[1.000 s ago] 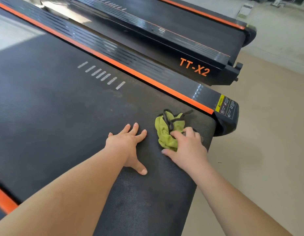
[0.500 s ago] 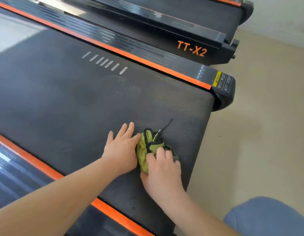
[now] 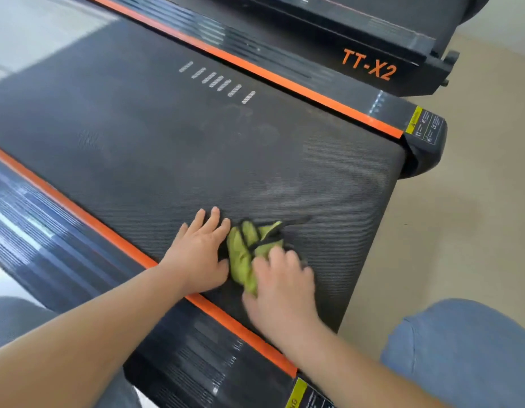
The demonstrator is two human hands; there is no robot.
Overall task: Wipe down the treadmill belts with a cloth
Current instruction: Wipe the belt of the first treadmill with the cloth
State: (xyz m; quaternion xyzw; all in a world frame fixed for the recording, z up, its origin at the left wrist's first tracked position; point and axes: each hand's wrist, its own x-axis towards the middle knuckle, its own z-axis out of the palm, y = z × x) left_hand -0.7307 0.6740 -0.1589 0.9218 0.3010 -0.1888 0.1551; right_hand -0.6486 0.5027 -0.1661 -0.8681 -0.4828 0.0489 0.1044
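From the head camera we look down on a dark, finely textured treadmill belt point(image 3: 143, 136) that fills most of the view. It runs from the upper left to its rear end at the right.

A crumpled green cloth point(image 3: 245, 251) with black edging lies on the belt, close to the belt's near long edge and not far from its rear end. One black strand of it trails toward the rear end.

We see the left hand point(image 3: 201, 254) lying flat on the belt, fingers straight and slightly spread. Its thumb side touches the cloth.

The right hand point(image 3: 282, 285) sits on the cloth's near side with its fingers curled over the fabric, clamped on it. This hand is blurred.

An orange stripe point(image 3: 87, 213) borders the belt's near edge, and another orange stripe point(image 3: 285, 78) borders its far edge. A row of short pale dashes point(image 3: 217, 82) marks the belt near that far edge.

A yellow warning sticker point(image 3: 424, 125) sits on the treadmill's far rear corner.

Beyond it stands a second treadmill point(image 3: 368, 67) lettered "TT-X2" in orange.

At the lower right, a knee in blue fabric point(image 3: 467, 351) is over the beige floor point(image 3: 476, 207).
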